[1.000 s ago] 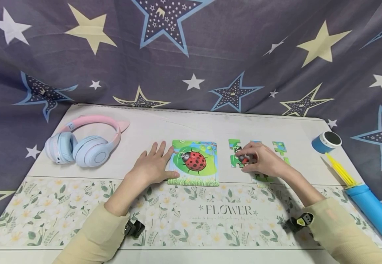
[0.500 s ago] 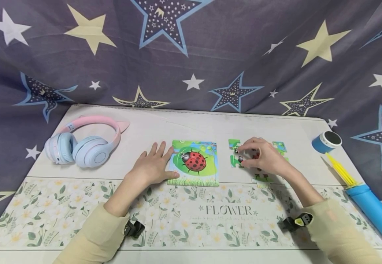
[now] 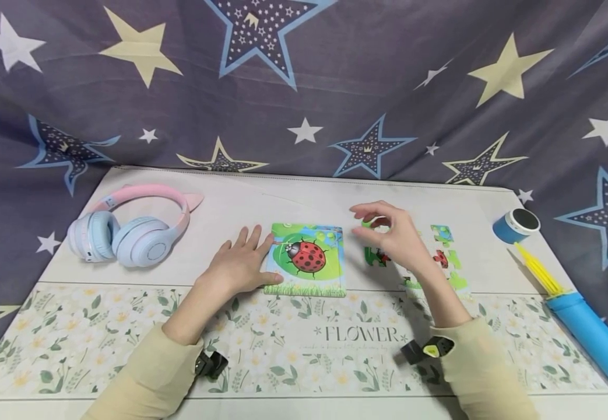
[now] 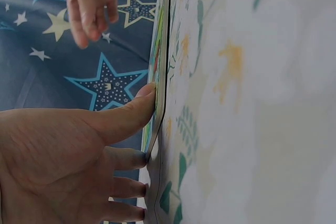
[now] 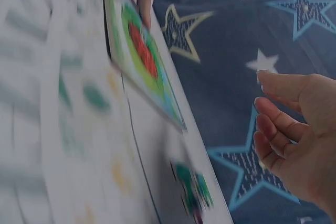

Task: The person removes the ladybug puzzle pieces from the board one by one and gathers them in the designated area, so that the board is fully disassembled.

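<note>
A square ladybug picture board lies flat on the table. My left hand rests along its left side, fingers spread; in the left wrist view its thumb presses the board's face near the edge. To the right lie several loose jigsaw pieces, among them a blue and green one and a red ladybug one. My right hand is raised above the left pieces, partly hiding them. Thumb and fingers are loosely bent and apart, with nothing between them in the right wrist view, where a green piece lies below.
Pink and blue headphones lie at the left. A blue and white cylinder stands at the right, near a blue tube with yellow sticks. A star-patterned curtain hangs behind the table.
My right hand has lifted from the jigsaw pieces and moved left towards the picture board, uncovering pieces on the right. My left hand has stayed on the board's edge.
</note>
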Available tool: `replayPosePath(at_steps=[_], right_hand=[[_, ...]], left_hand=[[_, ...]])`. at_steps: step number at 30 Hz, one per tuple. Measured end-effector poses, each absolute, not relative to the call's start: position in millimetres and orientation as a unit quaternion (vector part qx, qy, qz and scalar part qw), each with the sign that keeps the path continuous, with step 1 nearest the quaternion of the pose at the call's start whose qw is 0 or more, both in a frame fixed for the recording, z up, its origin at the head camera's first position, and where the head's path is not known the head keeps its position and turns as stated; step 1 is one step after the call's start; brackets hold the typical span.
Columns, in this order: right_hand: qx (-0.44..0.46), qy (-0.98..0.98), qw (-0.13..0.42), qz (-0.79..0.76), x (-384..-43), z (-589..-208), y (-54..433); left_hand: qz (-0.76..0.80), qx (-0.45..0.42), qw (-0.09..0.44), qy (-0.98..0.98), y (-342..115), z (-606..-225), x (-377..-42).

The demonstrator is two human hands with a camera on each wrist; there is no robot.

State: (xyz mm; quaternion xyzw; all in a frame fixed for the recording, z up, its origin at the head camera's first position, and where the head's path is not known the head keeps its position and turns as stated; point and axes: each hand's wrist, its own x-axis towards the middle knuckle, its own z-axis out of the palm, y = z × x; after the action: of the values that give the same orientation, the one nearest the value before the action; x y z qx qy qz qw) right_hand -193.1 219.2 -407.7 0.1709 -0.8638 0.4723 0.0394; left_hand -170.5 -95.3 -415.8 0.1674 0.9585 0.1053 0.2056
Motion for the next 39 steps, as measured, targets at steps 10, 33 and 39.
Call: replayPosePath(at_steps=[10, 33, 39], right_hand=[[0.183, -0.830, 0.012, 0.527, -194, -407, 173], [0.260, -0.832, -0.171, 0.459, -178, -437, 136], [0.260, -0.846, -0.176, 0.432, -175, -439, 132]], left_hand=[[0.098, 0.168, 0.207, 0.959, -95, -415, -171], [0.085, 0.174, 0.203, 0.960, -95, -416, -172], [0.089, 0.175, 0.207, 0.958, -96, -416, -172]])
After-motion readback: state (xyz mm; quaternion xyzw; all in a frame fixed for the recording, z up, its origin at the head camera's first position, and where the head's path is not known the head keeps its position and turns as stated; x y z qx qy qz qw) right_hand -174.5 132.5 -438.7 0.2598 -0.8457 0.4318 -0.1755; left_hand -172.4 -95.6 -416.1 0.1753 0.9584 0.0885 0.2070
